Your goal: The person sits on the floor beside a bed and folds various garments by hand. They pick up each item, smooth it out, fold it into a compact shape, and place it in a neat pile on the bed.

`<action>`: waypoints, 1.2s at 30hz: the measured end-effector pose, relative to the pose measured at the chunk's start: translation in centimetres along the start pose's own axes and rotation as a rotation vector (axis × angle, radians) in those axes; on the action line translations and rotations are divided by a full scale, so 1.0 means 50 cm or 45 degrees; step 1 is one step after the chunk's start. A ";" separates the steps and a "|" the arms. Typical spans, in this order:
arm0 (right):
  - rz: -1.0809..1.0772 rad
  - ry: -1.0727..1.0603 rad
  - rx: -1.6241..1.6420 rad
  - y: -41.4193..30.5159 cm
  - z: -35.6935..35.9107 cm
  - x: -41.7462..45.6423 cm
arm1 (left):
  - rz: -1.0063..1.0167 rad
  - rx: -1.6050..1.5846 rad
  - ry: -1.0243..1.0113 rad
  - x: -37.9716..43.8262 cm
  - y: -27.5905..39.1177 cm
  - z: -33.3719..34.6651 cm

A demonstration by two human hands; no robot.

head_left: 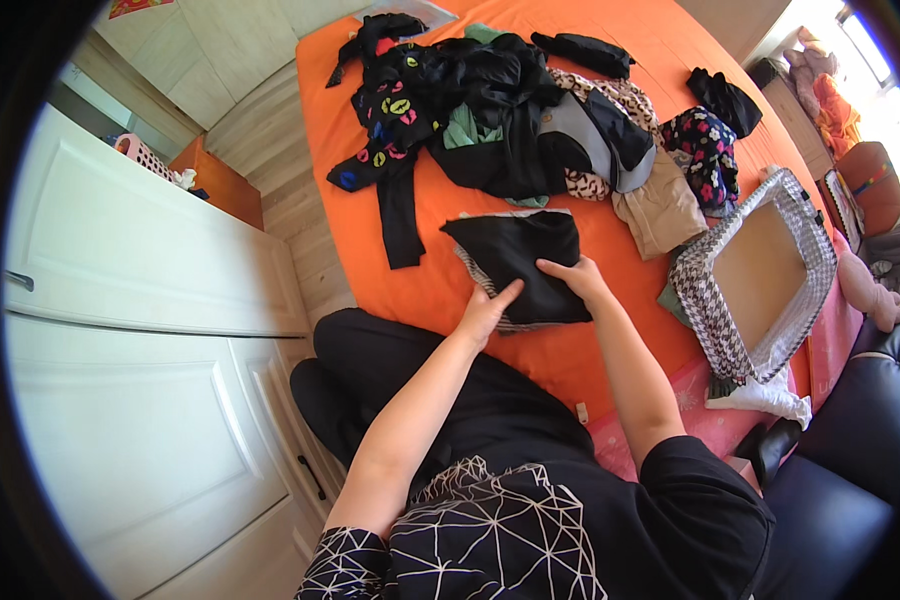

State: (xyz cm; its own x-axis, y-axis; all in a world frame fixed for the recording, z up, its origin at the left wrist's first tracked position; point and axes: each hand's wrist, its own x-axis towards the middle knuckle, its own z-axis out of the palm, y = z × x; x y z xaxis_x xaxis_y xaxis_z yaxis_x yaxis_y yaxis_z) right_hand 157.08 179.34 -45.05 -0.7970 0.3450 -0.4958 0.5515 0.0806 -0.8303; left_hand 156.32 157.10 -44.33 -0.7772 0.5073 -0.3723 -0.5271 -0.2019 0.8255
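Note:
A folded black garment (529, 251) with a striped part showing along its left and lower edges lies between my two hands, above the orange bedsheet (435, 292). My left hand (487, 311) grips its lower left side, thumb on top. On its right side my right hand (576, 277) holds it the same way. The fingers of both hands are partly hidden under the cloth. Beyond it spreads a heap of loose dark clothes (495, 82), with a black garment with colourful lip prints (397, 112) at its left. Folded beige trousers (656, 206) lie to the right.
A houndstooth fabric storage box (697, 292) stands tilted at the right, its beige bottom visible. Near it are a flowered dark garment (709, 157) and a white cloth (765, 397). White cabinet doors (142, 225) flank the left side. A dark blue leather chair (825, 495) is at lower right.

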 end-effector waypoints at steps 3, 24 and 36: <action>-0.029 -0.037 0.086 -0.052 -0.091 -0.088 | 0.011 -0.113 -0.235 -0.039 0.020 0.077; -1.100 0.578 -0.801 -0.233 -0.191 0.176 | 0.057 0.207 -0.193 -0.132 0.298 -0.003; -0.656 -0.229 -0.237 -0.458 -0.189 0.267 | 0.115 0.182 -0.067 -0.172 0.337 -0.072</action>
State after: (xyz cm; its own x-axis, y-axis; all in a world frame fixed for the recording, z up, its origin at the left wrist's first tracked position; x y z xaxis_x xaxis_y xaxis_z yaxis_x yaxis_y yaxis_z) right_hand 136.14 190.92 -30.23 -0.9946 0.0544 -0.0886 0.1024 0.3646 -0.9255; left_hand 152.86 146.32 -28.76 -0.7984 0.5361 -0.2743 -0.3988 -0.1294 0.9079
